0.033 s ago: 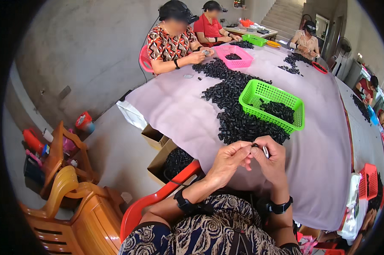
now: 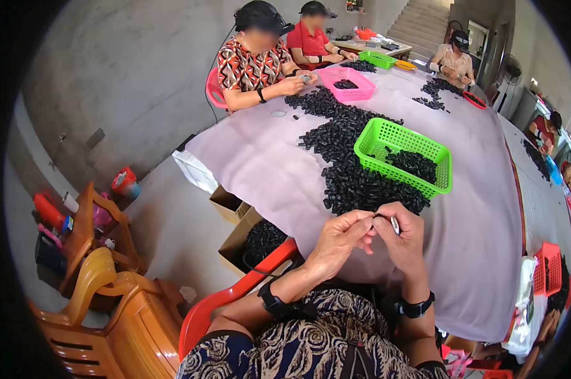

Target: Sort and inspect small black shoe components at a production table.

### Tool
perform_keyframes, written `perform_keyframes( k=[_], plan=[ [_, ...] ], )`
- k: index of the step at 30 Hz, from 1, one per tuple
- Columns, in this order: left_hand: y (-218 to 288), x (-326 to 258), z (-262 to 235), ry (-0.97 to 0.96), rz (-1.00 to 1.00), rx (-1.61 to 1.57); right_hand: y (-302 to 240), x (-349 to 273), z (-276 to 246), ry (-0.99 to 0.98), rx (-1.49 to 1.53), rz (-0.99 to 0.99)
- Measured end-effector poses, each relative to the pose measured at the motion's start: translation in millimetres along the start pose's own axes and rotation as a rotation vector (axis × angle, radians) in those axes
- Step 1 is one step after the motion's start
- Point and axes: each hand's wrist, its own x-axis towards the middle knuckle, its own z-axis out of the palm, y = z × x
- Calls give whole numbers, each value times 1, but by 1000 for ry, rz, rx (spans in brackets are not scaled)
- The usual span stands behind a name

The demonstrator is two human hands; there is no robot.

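My left hand [image 2: 342, 241] and my right hand [image 2: 401, 239] meet in front of me at the table's near edge. Their thumbs and fingertips pinch together around a small black piece [image 2: 379, 216], mostly covered by the fingers. A slim white and silver tool [image 2: 395, 225] sticks out beside my right thumb, gripped in that hand; its working end is hidden. Just beyond my fingers spreads a heap of small black tube-like parts [image 2: 352, 183]. A bright green basket [image 2: 438, 151] with more black parts inside stands on the heap's right side.
A pale cloth covers the table [image 2: 247, 148]. Farther off are a pink basket [image 2: 355, 96], another green basket [image 2: 379, 59] and several people at work. Left of me, cardboard boxes [image 2: 238, 243] stand on the floor, by a red chair [image 2: 235, 292] and a wooden chair [image 2: 130, 309].
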Motion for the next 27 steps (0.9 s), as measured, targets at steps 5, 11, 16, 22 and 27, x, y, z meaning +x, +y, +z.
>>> perform_keyframes(
  k=[5,11,16,22,27],
  plan=[
    [-3,1,-1,0,-47,-72,-4,2,2,46,-148,-6],
    [-3,4,-4,-5,-77,-33,0,3,-3,28,-147,39],
    [-6,11,-4,12,-58,-55,2,2,2,53,-110,20],
    [-13,19,-1,47,-54,-166,-4,3,-1,11,69,99],
    [-14,21,-3,56,-20,-110,8,9,-9,29,-73,-5]
  ],
)
